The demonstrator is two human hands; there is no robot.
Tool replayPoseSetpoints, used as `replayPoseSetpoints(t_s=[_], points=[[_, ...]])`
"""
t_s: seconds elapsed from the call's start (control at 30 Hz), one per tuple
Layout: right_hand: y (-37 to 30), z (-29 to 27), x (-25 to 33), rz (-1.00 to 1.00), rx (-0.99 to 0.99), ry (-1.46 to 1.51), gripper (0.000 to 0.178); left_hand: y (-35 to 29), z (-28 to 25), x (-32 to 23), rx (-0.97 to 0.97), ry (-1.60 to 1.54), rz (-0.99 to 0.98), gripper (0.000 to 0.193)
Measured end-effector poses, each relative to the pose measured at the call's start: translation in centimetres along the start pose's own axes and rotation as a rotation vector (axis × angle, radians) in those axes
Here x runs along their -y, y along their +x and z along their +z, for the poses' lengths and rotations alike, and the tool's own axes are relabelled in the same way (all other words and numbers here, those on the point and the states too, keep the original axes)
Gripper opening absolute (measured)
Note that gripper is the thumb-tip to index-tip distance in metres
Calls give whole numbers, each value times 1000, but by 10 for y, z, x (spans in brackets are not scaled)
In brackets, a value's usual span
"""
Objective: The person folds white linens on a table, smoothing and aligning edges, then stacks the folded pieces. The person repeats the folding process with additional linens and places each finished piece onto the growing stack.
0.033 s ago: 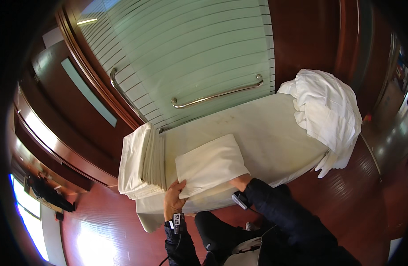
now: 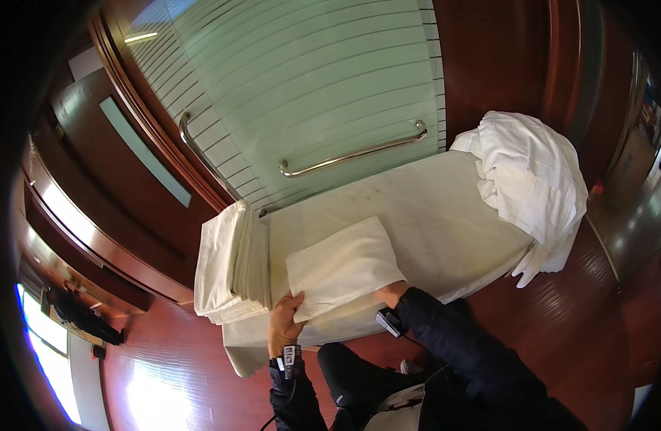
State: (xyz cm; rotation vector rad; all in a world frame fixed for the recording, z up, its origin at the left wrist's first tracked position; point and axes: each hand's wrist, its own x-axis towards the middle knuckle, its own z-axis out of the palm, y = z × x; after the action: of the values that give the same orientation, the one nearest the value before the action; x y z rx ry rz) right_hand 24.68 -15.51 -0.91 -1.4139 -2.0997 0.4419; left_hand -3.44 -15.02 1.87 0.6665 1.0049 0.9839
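A folded white cloth lies flat on the covered table in front of me, roughly square. My left hand grips its near left corner, the thumb on top and the fingers closed at the edge. At the near right corner, my right hand has its fingers tucked in under the cloth, where they are hidden. Just left of this piece stands a neat stack of folded white cloths, several layers high.
A pale cover drapes the long table. At its far right end a loose heap of white cloth hangs over the edge. Behind the table is a frosted glass panel with a metal handle bar. Glossy reddish floor surrounds it.
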Motion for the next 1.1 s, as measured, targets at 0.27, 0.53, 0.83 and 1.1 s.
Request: replayPoseSetpoints(t_s=[0.27,0.53,0.83,1.1], points=[[0,-4,-22,-45,-48,21,37,2,13,9,-9,-8,23,24],[-16,-27,-67,-92,-169,36,36,15,55,35,6,95,30,13],[-43,-10,-73,-205,-308,-6,35,6,46,19,-108,388,178,25],[-48,-1,-76,-294,-411,-90,34,-5,48,10,-438,947,380,33]])
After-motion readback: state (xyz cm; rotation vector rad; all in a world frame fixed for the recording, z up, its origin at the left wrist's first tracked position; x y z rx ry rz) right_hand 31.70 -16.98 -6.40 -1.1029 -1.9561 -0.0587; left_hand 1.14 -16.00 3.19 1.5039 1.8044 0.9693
